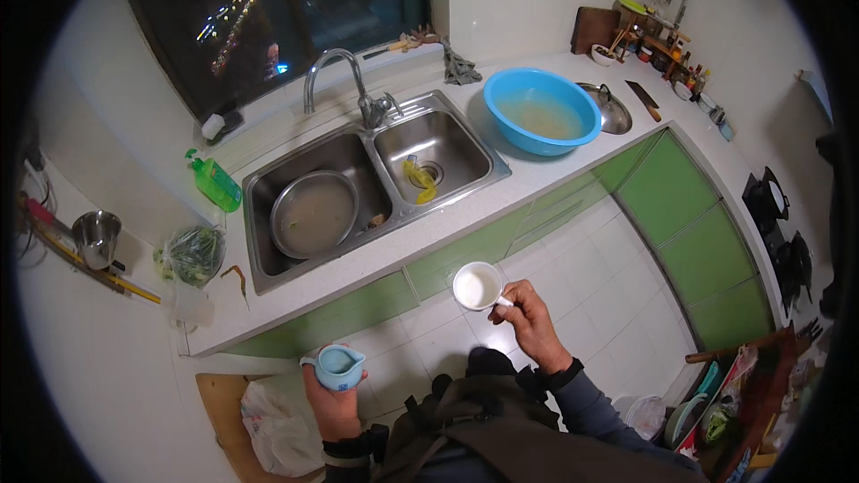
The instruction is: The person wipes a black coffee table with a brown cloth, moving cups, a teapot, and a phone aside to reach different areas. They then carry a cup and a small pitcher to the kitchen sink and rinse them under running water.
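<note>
My right hand [535, 329] grips a white cup [478, 286] by its handle, out over the floor in front of the counter. The cup's inside is pale; I cannot tell whether it holds liquid. Lower and to the left, my left hand [333, 409] is closed around a light blue spouted pitcher [337, 367] with a small dark blue mark on its side. Before me is a steel double sink [396, 215]. A round metal basin [314, 215] of cloudy water sits in its left bowl, and a yellow strip of plastic [421, 182] lies by the right bowl's drain.
On the counter [443, 231], a blue plastic basin [542, 113] of cloudy water stands right of the sink, near a pot lid [609, 109] and a cleaver [644, 100]. A green soap bottle [216, 182] and bagged greens [191, 255] are at left. A stove [782, 235] is at right.
</note>
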The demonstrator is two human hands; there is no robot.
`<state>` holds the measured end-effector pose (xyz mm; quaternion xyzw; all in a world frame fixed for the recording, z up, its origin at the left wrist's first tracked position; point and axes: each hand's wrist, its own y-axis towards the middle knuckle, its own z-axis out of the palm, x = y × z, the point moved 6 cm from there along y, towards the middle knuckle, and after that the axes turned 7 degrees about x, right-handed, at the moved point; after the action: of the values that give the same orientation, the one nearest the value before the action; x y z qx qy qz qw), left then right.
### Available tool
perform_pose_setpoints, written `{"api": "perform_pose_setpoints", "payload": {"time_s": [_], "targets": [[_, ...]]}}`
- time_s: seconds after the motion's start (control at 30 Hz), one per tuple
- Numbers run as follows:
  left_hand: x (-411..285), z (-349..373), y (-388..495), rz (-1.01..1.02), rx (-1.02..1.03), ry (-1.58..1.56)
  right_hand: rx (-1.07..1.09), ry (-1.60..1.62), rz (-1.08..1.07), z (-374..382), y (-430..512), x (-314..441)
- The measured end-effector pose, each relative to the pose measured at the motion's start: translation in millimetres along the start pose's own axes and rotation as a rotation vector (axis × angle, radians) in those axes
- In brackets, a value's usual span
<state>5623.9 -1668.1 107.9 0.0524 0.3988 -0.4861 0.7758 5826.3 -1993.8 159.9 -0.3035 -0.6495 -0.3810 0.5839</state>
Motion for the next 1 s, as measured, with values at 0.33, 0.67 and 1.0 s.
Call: {"api": "perform_pose_setpoints", "payload": {"time_s": [0.33,0.67,1.0], "targets": [[9.0,31.4,107.5,0.059,-0.018,-0.021,0.098,0.096,-0.007,-34.7,160.4,-29.1],[25.0,132.5,198.0,0.103,-0.067,-0.052,0.303,0.249,0.254,-32.2,310.0,-80.1],[19.1,125.6,241.5,0.033,-0.16,-0.165,0.272,0.237,0.305,-0.8,394.4,-138.8]]}}
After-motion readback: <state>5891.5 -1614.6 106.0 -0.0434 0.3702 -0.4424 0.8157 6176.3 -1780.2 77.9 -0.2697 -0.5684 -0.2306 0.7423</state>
